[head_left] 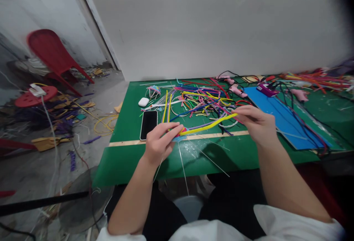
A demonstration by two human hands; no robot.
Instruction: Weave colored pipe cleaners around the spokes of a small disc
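Note:
My left hand (163, 141) is closed on a small woven piece of pipe cleaners (183, 131), coloured pink, yellow and blue. Thin pale rods (182, 165) stick out from it towards me and to the right. A yellow pipe cleaner (211, 125) stretches from that piece to my right hand (256, 121), which pinches its far end. Alongside it runs a purple strand (203, 125). More yellow and purple strands stand up behind my left hand. The piece is held above the near part of the green table, and my fingers cover some of it.
Loose pipe cleaners (199, 102) lie piled on the green table (124, 163). A phone (149, 123) and a white case (143, 102) sit at left. Pink glue guns (238, 90), cables and a blue board (279, 119) are at right. A white partition (215, 34) stands behind.

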